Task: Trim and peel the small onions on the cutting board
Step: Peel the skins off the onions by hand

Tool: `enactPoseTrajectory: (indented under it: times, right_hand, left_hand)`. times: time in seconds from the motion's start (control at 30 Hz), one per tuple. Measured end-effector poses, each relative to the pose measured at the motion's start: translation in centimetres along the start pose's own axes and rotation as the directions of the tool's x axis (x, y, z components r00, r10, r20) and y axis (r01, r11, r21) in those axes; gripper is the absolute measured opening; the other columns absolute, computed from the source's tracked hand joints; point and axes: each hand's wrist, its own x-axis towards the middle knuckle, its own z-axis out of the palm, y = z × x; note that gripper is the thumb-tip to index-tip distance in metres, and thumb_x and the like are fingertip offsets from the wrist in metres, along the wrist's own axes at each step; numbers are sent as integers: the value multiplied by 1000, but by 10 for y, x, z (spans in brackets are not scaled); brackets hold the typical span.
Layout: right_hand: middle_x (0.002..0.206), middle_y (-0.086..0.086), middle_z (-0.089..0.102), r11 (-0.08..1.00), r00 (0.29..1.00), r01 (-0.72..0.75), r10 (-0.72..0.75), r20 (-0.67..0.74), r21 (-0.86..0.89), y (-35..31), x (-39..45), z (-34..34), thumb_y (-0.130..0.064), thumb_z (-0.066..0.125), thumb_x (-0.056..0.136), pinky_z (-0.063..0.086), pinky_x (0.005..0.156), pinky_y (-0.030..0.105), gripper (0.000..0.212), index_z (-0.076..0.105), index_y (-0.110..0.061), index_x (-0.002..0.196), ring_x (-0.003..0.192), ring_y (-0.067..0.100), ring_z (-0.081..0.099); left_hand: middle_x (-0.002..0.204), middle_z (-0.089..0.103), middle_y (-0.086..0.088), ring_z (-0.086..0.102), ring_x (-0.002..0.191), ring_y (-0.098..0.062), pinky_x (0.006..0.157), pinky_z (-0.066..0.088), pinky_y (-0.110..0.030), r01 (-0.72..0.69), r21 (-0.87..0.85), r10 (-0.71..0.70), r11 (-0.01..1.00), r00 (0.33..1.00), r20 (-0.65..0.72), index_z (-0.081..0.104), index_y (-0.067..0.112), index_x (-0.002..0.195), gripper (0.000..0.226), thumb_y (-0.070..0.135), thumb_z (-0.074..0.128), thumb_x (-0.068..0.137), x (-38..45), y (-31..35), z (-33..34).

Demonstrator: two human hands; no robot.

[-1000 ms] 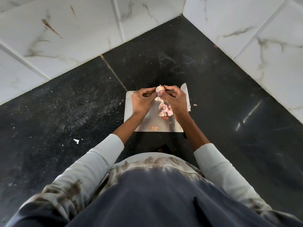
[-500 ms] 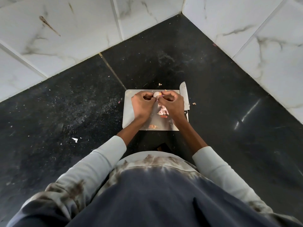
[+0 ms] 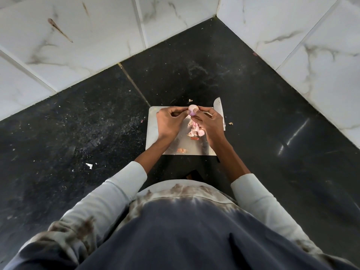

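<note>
A small pale onion (image 3: 192, 109) with a purple patch is pinched between the fingertips of both hands, just above the far edge of the shiny cutting board (image 3: 155, 133). My left hand (image 3: 169, 121) grips it from the left and my right hand (image 3: 209, 121) from the right. Under my right hand a heap of pink onions and peel (image 3: 195, 130) lies on the board. A knife blade (image 3: 218, 106) rests along the board's right edge, partly hidden by my right hand.
The board sits on a black stone counter (image 3: 253, 114) in a corner of white marbled wall tiles (image 3: 78, 36). Peel scraps lie at the board's near edge (image 3: 181, 150) and on the counter beside the knife (image 3: 231, 123).
Both hands stay closed on the onion; its purple side now shows between the fingers. The knife blade, half covered a second ago, shows more fully. The camera view shifted slightly.
</note>
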Motion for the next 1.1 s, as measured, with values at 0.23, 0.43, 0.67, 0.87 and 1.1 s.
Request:
enactPoseTrajectory:
  times: [0.23,0.43,0.67,0.87,1.1]
  right_hand:
    - [106,-4,81,982,997,53,-62,-45,-184,0,4,4,-24,90,86,65,84,26,33,75,-13,115,97,8,79]
    - [102,0,82,965,991,123,-133,-27,-231,1,-1,6,-19,87,89,66,85,33,31,75,-9,115,93,13,81]
    - [102,4,82,956,988,140,-150,-19,-259,0,-2,4,-15,84,92,67,89,44,27,75,-7,116,93,18,81]
    - [107,3,82,955,996,92,-95,6,-281,-4,1,1,-20,83,93,66,91,39,31,75,-9,120,93,16,81]
    - [110,9,81,985,995,-20,36,94,-169,-5,6,-10,-25,73,100,61,102,43,26,75,-10,121,104,25,79]
  left_hand:
    - [99,82,3,78,86,-7,83,66,-27,-14,70,17,997,999,-34,85,13,107,15,19,83,93,0,-1,0]
    - [85,79,3,74,75,-12,69,62,-20,4,139,5,990,998,-66,82,13,92,9,20,87,89,0,0,5]
    - [81,73,5,69,70,-9,61,53,-9,-8,233,26,973,997,-76,77,14,93,15,26,85,89,0,2,9]
    - [85,73,2,69,73,-12,65,55,-13,-58,266,60,962,998,-1,76,11,95,17,26,83,92,4,0,3]
    - [81,69,8,65,71,-11,61,48,-9,-85,243,53,966,990,134,76,12,94,10,21,79,94,13,0,-5]
